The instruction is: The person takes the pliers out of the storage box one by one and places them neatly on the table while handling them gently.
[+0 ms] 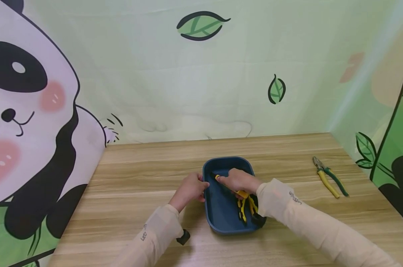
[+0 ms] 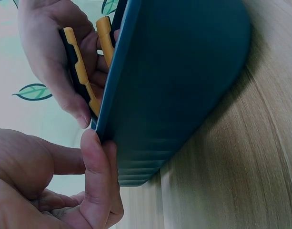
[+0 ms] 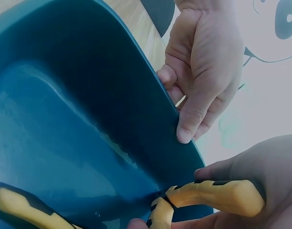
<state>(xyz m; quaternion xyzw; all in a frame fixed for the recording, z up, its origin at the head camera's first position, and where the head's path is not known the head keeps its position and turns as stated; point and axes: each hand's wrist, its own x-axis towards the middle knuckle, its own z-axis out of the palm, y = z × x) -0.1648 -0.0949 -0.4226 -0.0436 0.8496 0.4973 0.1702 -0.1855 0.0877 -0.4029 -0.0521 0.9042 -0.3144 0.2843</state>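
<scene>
A deep blue plastic bin [image 1: 221,218] stands on the wooden table. My left hand [image 1: 189,187] pinches its left rim between thumb and fingers, as the left wrist view shows up close. Inside the bin, my right hand [image 1: 239,181] grips pliers with yellow-and-black handles [image 3: 222,196]. Their handles are spread, and their head is low by the bin wall, mostly hidden. Another yellow-and-black handled tool [image 1: 243,212] lies in the near right part of the bin, partly covered by my right wrist.
Pliers with one yellow and one green handle [image 1: 329,178] lie on the table [image 1: 148,163] to the right of the bin. A cloth backdrop [image 1: 148,74] with a panda and leaves rises behind the table.
</scene>
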